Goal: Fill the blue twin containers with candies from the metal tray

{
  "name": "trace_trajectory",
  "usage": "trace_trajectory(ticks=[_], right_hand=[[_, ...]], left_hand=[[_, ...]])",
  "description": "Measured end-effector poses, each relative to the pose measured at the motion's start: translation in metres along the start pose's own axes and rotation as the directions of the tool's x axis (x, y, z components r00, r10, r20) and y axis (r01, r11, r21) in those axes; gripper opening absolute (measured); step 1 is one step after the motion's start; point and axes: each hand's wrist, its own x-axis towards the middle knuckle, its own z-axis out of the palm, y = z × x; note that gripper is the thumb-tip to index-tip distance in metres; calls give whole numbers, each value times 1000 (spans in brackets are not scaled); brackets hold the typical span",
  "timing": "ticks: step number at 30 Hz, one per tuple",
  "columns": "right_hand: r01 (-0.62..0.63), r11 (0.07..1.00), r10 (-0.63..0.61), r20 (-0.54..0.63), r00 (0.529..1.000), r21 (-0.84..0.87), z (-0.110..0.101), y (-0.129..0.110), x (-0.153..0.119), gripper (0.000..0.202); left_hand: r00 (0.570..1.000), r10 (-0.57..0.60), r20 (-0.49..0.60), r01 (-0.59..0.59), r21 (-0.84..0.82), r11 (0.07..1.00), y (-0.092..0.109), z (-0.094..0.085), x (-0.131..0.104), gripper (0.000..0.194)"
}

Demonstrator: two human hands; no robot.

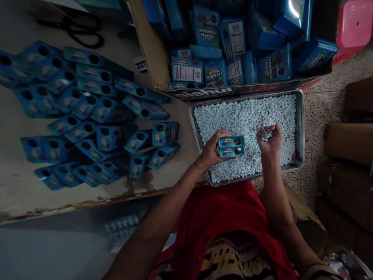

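Observation:
Two small blue candy boxes [231, 142], side by side with their round top holes facing me, are gripped in my left hand [212, 151] over the left half of a metal tray [300, 132]. Pale blue and white candies [227, 116] fill the tray. One of the held boxes shows something whitish at its hole; the other hole looks dark. My right hand [270, 142], palm up with fingers curled, cups several candies above the tray's right half. The two hands are apart.
Many blue boxes with round holes [106, 136] stand on the table [17, 194] at left, with black scissors [72, 29] behind them. A cardboard carton [154, 66] of candy boxes sits beyond the tray. Brown cartons [346, 142] and a pink container [354, 25] are at right.

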Motion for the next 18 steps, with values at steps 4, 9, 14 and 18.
trace_trajectory(ticks=[4, 9, 14, 18], right_hand=[[-62, 917, 24, -99, 995, -394, -38, -8, -3, 48], [266, 250, -130, 240, 962, -931, -62, -25, -16, 58], [479, -157, -111, 498, 860, -864, -80, -42, 0, 37], [657, -112, -110, 666, 738, -746, -54, -43, -4, 21]], left_hand=[[994, -27, -106, 13, -131, 991, -6, 29, 5, 90], [965, -131, -227, 105, -122, 987, 11, 19, -25, 89], [710, -244, -660, 338, 16, 941, 38, -33, -144, 83], [263, -219, -940, 564, -35, 825, 30, -65, -247, 76]])
